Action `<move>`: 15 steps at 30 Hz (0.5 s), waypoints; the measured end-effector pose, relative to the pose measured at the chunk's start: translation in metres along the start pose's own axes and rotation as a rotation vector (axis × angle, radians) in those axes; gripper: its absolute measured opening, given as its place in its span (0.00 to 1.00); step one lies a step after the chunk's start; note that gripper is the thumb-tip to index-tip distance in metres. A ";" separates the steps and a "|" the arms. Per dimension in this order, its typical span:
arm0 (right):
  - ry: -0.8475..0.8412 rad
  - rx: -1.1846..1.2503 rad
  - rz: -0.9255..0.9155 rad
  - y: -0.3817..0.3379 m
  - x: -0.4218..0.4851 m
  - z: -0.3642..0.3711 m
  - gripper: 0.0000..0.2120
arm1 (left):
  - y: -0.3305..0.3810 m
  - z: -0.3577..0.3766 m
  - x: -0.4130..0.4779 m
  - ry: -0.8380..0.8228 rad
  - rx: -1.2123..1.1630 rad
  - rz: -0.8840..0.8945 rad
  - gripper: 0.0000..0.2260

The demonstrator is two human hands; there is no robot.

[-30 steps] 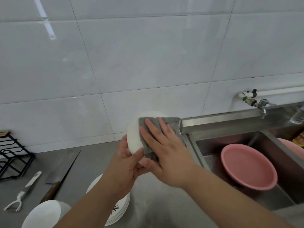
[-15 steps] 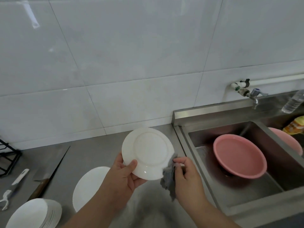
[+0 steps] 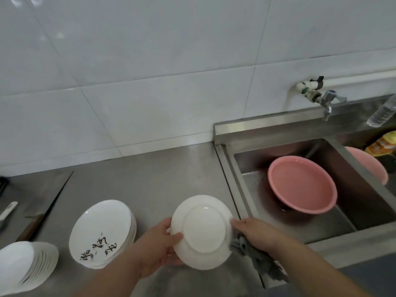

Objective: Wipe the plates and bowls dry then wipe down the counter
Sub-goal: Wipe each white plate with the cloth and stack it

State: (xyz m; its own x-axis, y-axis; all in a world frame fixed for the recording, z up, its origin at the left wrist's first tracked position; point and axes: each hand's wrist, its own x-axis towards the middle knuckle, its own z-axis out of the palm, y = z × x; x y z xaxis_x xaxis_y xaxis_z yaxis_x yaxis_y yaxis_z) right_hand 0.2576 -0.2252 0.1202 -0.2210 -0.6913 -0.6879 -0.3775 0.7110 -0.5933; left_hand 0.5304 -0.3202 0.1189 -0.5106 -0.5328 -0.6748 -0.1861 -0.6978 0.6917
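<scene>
Bottom centre of frame: a small white plate (image 3: 203, 231) is held up over the steel counter (image 3: 150, 179), just left of the sink (image 3: 240, 179) edge. It is tilted, with its underside and foot ring facing the camera.

The left hand (image 3: 158, 247) grasps the plate's left rim, thumb on the underside and fingers curled behind it. The right hand (image 3: 257, 234) touches the plate's right rim with a fingertip. It has a grey cloth (image 3: 257, 258) bunched under its palm, and the cloth trails toward the lower right. The hand is holding the cloth, though the fingers round it are mostly hidden. The cloth is beside the plate's right edge, not on its face.

- Lower left of centre: a stack of white plates (image 3: 100, 232) sits on the counter, the top one with black brush marks. It is apart from the held plate.
- Bottom left corner: a second plate stack (image 3: 23, 266) leans over, partly cut off by the frame.
- Left edge: a cleaver (image 3: 42, 202) lies flat on the counter, and a white-handled tool (image 3: 7, 211) lies beside it.
- Right half: a pink basin (image 3: 300, 187) sits tilted in the sink with water in it.
- Far right: another pink basin (image 3: 368, 166) shows behind the sink divider.
- Upper right: a tap (image 3: 325, 101) comes off the white tiled wall (image 3: 150, 71), with a clear bottle (image 3: 381, 113) to its right.
- Right edge: a yellow packet (image 3: 383, 144) sits below the bottle.
</scene>
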 end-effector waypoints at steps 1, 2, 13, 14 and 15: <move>0.010 0.039 0.025 0.006 0.006 0.001 0.25 | -0.005 0.006 0.005 0.074 0.040 0.001 0.17; 0.027 0.099 0.052 0.012 0.013 0.003 0.27 | -0.010 0.012 0.010 0.150 0.071 -0.004 0.16; 0.066 0.187 -0.026 0.039 0.057 0.000 0.06 | -0.034 0.039 0.067 0.242 -0.060 -0.076 0.18; 0.056 0.112 -0.041 0.043 0.059 0.001 0.01 | -0.033 0.039 0.069 0.246 -0.008 -0.064 0.15; 0.047 0.044 -0.049 0.048 0.063 0.004 0.07 | -0.033 0.037 0.072 0.252 0.065 -0.052 0.12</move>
State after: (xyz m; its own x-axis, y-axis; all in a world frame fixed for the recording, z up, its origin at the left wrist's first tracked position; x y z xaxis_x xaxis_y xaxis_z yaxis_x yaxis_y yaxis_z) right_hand 0.2287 -0.2336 0.0468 -0.2454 -0.7301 -0.6378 -0.3497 0.6803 -0.6442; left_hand 0.4687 -0.3173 0.0570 -0.2750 -0.6050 -0.7472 -0.2649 -0.6995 0.6638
